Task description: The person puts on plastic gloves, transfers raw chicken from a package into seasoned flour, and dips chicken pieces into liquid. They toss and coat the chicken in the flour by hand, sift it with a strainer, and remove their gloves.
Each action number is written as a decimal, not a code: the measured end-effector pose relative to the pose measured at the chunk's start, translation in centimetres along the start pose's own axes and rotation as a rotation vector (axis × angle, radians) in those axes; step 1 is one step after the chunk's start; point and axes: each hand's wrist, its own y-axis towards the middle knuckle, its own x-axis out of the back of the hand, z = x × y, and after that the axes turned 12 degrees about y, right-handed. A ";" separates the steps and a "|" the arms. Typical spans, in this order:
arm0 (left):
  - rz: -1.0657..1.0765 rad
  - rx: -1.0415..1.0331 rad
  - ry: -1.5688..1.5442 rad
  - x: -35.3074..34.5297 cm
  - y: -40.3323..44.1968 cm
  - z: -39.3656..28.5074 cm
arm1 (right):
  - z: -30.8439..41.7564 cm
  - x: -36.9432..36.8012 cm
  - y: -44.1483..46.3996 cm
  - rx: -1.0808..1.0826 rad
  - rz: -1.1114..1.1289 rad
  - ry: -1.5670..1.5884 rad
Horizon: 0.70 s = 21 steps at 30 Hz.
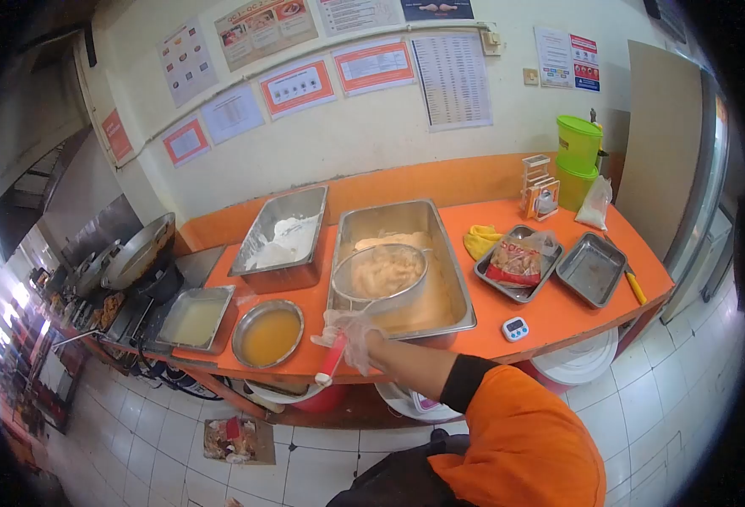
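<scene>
My right hand (351, 340), in a clear plastic glove, is closed around the red handle of a strainer (427, 283). The strainer's round mesh basket is over the deep steel pan (467, 317) and holds a pale tan, floury mass; I cannot make out the pieces in it. Tan flour (423, 313) covers the bottom of that pan. Left of my hand are a round steel bowl (299, 345) of yellow-orange liquid (268, 336) and a rectangular tray (220, 338) of pale liquid. My left hand is out of view.
Another deep pan (279, 277) holds white powder. To the right are a tray with a bag of meat (516, 258), a bare tray (592, 270), a yellow-handled tool (636, 288), a timer (515, 329), a yellow cloth (480, 242) and green buckets (578, 156). Woks (140, 253) stand left.
</scene>
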 end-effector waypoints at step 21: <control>0.189 0.349 -0.465 -0.4 4.1 -12.2 | 3.4 -1.1 1.7 -0.142 -0.249 0.042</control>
